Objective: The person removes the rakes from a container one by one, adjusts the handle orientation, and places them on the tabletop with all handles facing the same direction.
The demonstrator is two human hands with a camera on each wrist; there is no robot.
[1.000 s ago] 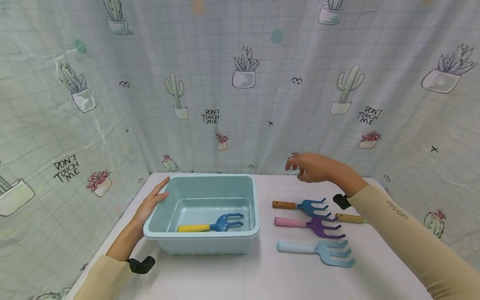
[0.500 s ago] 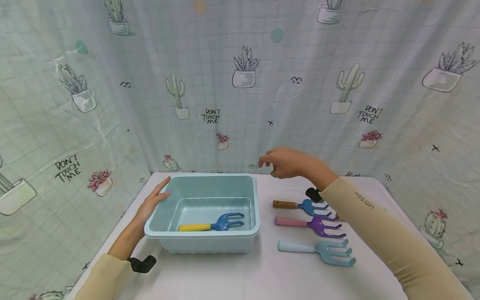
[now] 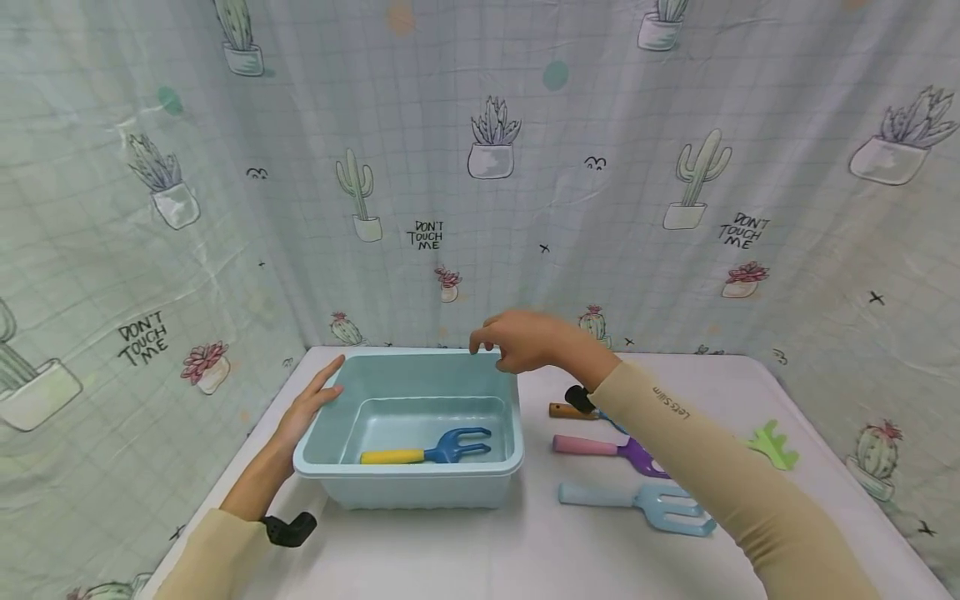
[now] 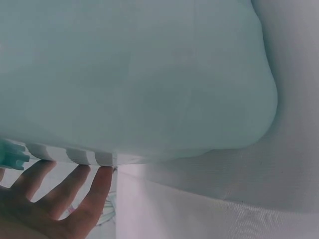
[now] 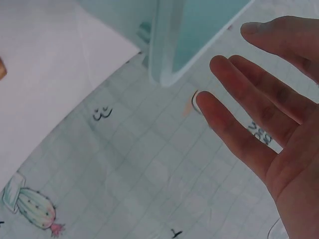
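My left hand (image 3: 303, 410) holds the left side of the pale blue plastic basin (image 3: 408, 470). Its thumb lies over the rim; in the left wrist view several fingertips touch the outer wall under the rim. Over the basin's far right corner hovers my right hand (image 3: 517, 340), fingers loosely bent with nothing between them. The right wrist view shows its fingers and thumb spread apart near the basin's corner (image 5: 164, 74). Inside the basin, toward the near wall, lies a hand fork (image 3: 448, 447) with blue tines and a yellow handle.
Right of the basin, more hand forks lie on the white table (image 3: 420, 554): a brown-handled one (image 3: 572, 411), a pink-and-purple one (image 3: 587, 447), a light blue one (image 3: 600, 496), and a green-tined one (image 3: 774, 445) partly behind my right sleeve. A cactus-print curtain (image 3: 480, 208) surrounds the table.
My right hand has moved left from above the far side of the loose forks to the basin's far right corner. My left hand and the basin stay put.
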